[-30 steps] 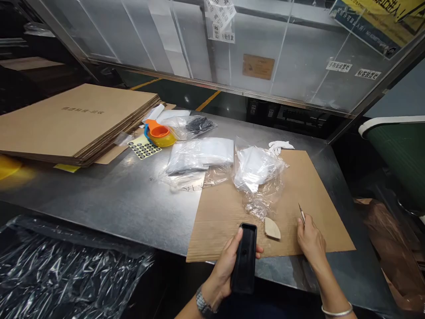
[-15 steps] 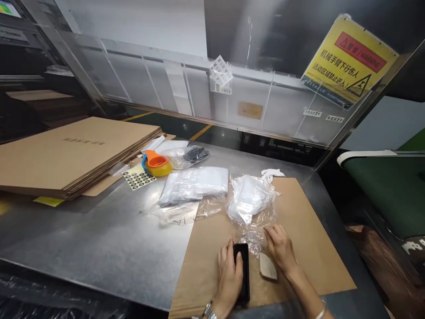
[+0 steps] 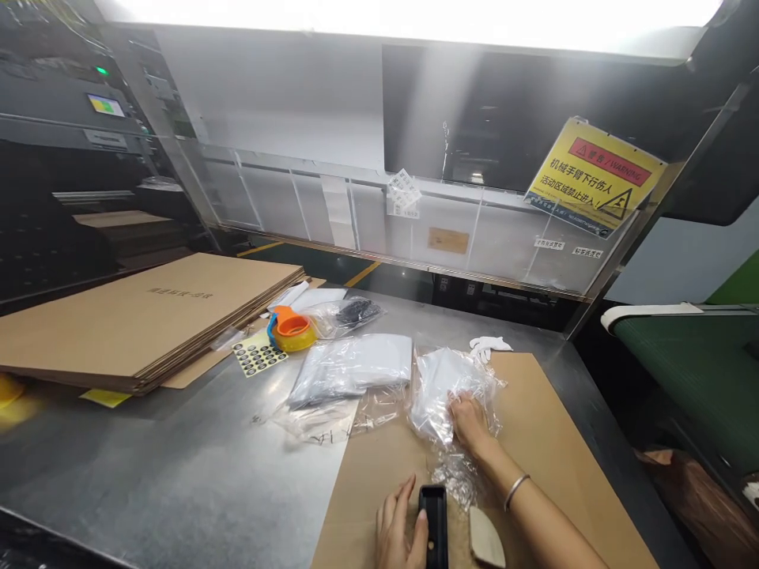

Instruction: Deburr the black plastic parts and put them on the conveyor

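My left hand (image 3: 400, 528) is at the bottom middle, beside a long black block-like object (image 3: 434, 525) with a recessed top. Its thumb rests on the object's left edge while the other fingers stretch out apart; the lower hand is cut off by the frame. My right hand (image 3: 470, 419), with a bangle on its wrist, reaches forward onto a crumpled clear plastic bag (image 3: 430, 399) with white sheets inside. Its fingers are bent and closed on the bag; their tips are partly hidden. A pale wedge-shaped piece (image 3: 486, 537) lies right of the black object, below crumpled clear film (image 3: 455, 474).
A cardboard sheet (image 3: 534, 450) covers part of the metal table (image 3: 195, 482). Another clear bag of white material (image 3: 356, 367), a tape dispenser (image 3: 293, 330), a sticker sheet (image 3: 259, 353) and a white glove (image 3: 489, 346) lie behind. Stacked cardboard (image 3: 148, 316) stands left; a clear panel (image 3: 368, 213) rises behind.
My right hand has moved forward from the crumpled film onto the bag of white sheets. The left hand stays by the black object, its fingers farther apart. The view has tilted up.
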{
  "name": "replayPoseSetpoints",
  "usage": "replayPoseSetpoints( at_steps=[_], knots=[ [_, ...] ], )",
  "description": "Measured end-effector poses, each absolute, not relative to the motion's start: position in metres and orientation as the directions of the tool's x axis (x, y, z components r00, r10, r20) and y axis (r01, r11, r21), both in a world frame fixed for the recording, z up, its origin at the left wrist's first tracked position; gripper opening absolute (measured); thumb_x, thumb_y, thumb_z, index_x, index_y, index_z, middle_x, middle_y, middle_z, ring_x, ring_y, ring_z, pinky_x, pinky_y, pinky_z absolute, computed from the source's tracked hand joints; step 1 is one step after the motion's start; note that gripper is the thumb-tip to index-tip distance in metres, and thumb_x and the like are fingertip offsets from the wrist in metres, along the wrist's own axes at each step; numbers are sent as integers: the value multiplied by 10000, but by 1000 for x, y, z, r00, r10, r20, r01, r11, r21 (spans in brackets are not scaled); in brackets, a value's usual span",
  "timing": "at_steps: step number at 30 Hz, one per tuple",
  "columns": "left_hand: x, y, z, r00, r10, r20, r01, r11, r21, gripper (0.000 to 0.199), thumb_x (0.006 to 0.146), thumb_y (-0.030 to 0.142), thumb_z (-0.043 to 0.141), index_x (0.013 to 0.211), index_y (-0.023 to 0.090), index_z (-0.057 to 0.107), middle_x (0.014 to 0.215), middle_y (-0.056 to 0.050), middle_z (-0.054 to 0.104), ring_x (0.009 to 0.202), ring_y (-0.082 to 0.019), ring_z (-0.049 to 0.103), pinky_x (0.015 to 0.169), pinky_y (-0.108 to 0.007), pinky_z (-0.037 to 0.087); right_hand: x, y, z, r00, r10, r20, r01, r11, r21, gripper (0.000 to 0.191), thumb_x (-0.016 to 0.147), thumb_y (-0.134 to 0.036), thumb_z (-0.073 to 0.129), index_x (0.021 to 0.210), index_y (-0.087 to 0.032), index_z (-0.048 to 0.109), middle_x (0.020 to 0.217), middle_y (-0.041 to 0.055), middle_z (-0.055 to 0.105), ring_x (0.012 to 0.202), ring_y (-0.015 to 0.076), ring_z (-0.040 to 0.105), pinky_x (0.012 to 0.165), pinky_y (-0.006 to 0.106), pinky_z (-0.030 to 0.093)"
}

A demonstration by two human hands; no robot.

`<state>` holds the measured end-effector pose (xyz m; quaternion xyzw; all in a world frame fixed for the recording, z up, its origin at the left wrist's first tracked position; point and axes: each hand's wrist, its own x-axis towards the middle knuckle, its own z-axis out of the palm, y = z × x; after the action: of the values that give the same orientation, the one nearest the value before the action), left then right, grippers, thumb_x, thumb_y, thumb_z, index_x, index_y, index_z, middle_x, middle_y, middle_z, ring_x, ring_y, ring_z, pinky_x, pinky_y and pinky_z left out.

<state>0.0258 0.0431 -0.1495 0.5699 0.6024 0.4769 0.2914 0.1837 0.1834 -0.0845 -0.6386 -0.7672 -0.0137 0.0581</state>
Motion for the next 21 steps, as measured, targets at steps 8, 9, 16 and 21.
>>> replayPoseSetpoints(
  at_steps=[8, 9, 16, 21],
  knots=[
    [27, 44, -155, -175, 971, 163, 317, -101, 943, 468, 801, 414, 407, 1124, 139, 604, 1072, -149, 623, 1033, -281, 564, 889, -403, 443, 188, 191, -85, -131, 987, 95, 988, 138, -66, 260, 890, -317, 527, 1106, -174, 557, 1140, 63, 573, 975, 182, 578, 832, 398, 486],
    [27, 44, -155, -172, 972, 157, 306, -99, 947, 475, 802, 427, 407, 1123, 139, 606, 1069, -149, 624, 1024, -280, 570, 881, -399, 451, 189, 190, -85, -124, 987, 98, 989, 131, -71, 259, 891, -318, 524, 1106, -177, 556, 1141, 61, 573, 973, 181, 579, 830, 397, 486],
    [30, 46, -142, -190, 976, 108, 200, -70, 977, 485, 777, 498, 459, 1086, 163, 625, 1046, -131, 628, 925, -260, 606, 774, -357, 506, 197, 181, -89, -100, 989, 108, 985, 114, -129, 260, 887, -314, 532, 1099, -164, 556, 1112, 59, 583, 959, 180, 585, 818, 394, 491],
    [40, 51, -111, -103, 992, 67, 122, -54, 991, 430, 775, 424, 481, 1084, 158, 621, 999, -121, 630, 801, -225, 598, 644, -320, 503, 202, 182, -88, -76, 993, 95, 978, 93, -189, 261, 889, -316, 529, 1101, -165, 556, 1116, 59, 581, 959, 180, 584, 815, 394, 492]
  ],
)
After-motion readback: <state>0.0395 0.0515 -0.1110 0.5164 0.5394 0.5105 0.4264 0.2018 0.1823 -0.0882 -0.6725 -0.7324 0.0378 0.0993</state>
